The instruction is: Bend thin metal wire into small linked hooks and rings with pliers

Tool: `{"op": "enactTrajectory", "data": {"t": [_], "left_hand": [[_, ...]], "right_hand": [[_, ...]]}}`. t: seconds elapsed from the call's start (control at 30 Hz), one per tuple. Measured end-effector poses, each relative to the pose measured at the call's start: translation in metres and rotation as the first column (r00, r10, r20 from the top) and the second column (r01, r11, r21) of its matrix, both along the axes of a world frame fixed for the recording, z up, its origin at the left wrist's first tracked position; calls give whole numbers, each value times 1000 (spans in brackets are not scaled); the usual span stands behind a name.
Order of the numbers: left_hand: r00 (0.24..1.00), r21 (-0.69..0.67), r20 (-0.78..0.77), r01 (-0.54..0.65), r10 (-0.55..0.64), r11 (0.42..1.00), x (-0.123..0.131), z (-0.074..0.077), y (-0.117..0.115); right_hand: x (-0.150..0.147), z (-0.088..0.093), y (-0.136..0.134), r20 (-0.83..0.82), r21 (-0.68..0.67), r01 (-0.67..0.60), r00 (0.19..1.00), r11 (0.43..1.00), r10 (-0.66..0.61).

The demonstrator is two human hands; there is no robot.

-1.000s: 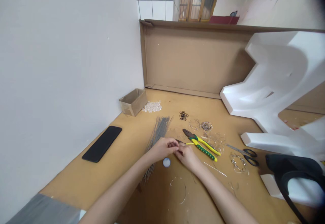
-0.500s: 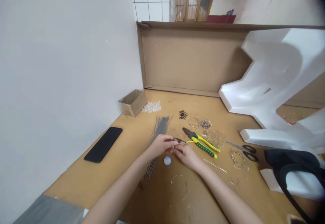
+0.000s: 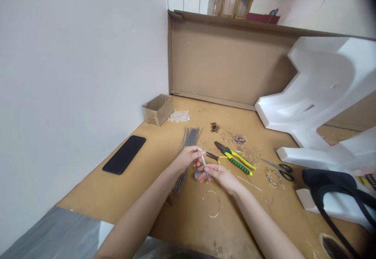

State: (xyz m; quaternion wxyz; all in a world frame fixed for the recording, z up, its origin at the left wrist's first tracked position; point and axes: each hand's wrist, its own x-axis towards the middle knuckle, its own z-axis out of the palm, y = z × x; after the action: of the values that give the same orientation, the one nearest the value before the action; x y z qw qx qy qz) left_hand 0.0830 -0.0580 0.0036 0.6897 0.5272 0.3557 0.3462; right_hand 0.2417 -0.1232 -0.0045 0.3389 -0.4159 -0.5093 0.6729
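A short, thin silvery piece point(image 3: 203, 158), perhaps several wires side by side, stands nearly upright between my hands. My left hand point(image 3: 190, 156) pinches its upper end, and my right hand point(image 3: 217, 176) grips it lower down with thumb and fingers. Just behind my right fingertips lies a small round disc point(image 3: 197, 175), partly hidden. A bundle of straight grey wires point(image 3: 190, 136) runs under my left hand. Small dark-jawed pliers point(image 3: 212, 156) lie just beyond my hands, and larger yellow-green pliers point(image 3: 237, 163) rest to their right.
Black rings point(image 3: 215, 127), tangled wire point(image 3: 241, 138) and scissors point(image 3: 283, 169) lie across the table. A wire loop point(image 3: 219, 204) is near the front. On the left are a phone point(image 3: 124, 155), a small cardboard box point(image 3: 158, 110) and clear bits point(image 3: 179, 116). White foam point(image 3: 273, 112) stands right.
My hands have drawn slightly apart and turned, so the silvery piece now shows between them. The camera view has shifted a little.
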Motion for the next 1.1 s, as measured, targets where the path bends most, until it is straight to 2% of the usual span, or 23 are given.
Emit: {"op": "enactTrajectory", "data": {"t": [0.33,0.57,0.87,1.1], "left_hand": [[998,-23,36,45,-44,999,-2,-4,-8],[993,-21,106,52,-50,998,-3,-4,-7],[991,-25,111,76,-73,997,-3,-2,-8],[991,-45,116,69,-63,997,-2,3,-9]], "right_hand": [[-2,-3,-11,-133,-167,-38,991,985,16],[-1,-4,-17,-224,-227,-62,974,972,9],[-5,-2,-21,-120,-139,-71,991,988,55],[-10,2,-23,-33,-70,-28,999,997,25]]}}
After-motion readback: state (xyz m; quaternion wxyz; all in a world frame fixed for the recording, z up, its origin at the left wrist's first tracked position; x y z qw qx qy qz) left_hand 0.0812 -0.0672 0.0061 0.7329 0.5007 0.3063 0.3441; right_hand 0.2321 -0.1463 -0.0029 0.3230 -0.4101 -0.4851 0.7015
